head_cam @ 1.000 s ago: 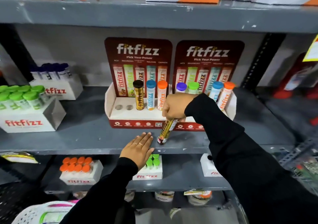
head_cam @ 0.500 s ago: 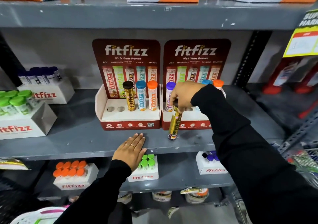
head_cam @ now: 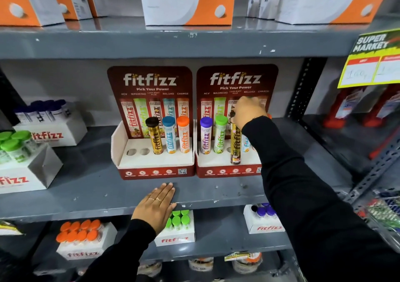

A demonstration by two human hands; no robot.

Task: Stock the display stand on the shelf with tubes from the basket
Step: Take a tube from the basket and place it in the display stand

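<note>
Two red fitfizz display stands sit side by side on the grey middle shelf. My right hand (head_cam: 247,111) grips the top of a gold tube with a dark cap (head_cam: 236,143) and holds it upright over the white tray of the right stand (head_cam: 218,162), its base just in front of an open hole. A purple-capped tube (head_cam: 205,136) and a green-capped tube (head_cam: 220,135) stand to its left; my arm hides the tubes to its right. The left stand (head_cam: 151,160) holds gold, blue and orange tubes beside two open holes. My left hand (head_cam: 157,206) lies flat on the shelf edge.
White fitfizz boxes of green-capped (head_cam: 19,165) and dark-capped tubes (head_cam: 49,128) stand at the left. Boxes with orange (head_cam: 82,240), green (head_cam: 177,232) and purple caps (head_cam: 263,221) fill the lower shelf. Orange-white cartons (head_cam: 186,0) line the top shelf. A wire basket (head_cam: 385,216) shows at the right edge.
My right hand has lifted the gold tube from the shelf front up over the right stand's tray and turned it upright. My left hand has stayed on the shelf edge.
</note>
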